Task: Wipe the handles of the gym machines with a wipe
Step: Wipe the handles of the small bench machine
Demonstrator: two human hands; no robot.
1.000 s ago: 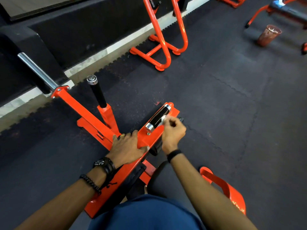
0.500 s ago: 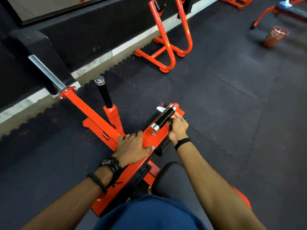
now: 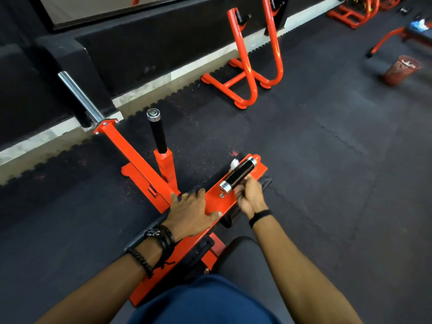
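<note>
Resting flat on the orange machine frame (image 3: pixel 211 202), the left hand (image 3: pixel 192 212) has fingers extended and spread, thumb along the near edge of the plate; nothing held. Wrist carries a black watch and a bead bracelet.

Right hand (image 3: pixel 250 195) sits just beside the near handle (image 3: pixel 238 175), on its right side, fingers curled against the lower half of the black grip. Motion blur over the fingertips. A white wipe (image 3: pixel 234 163) shows on the far left side of the handle, near its upper end; it appears to run under the grip toward the hand. Whether the fingers are pinching it, cannot tell.

Containers: one reddish bin (image 3: pixel 401 70) on the floor mat, far right, well apart from the machine. Something pale at its rim; contents not resolvable.

Near handle: black cylinder with silver end caps, lying on the orange plate. Long axis runs diagonally, near-left to far-right, near cap pointing toward the person.

Second handle (image 3: pixel 157 132): black, silver cap on top, standing upright from an orange post, left of the first, untouched.
</note>
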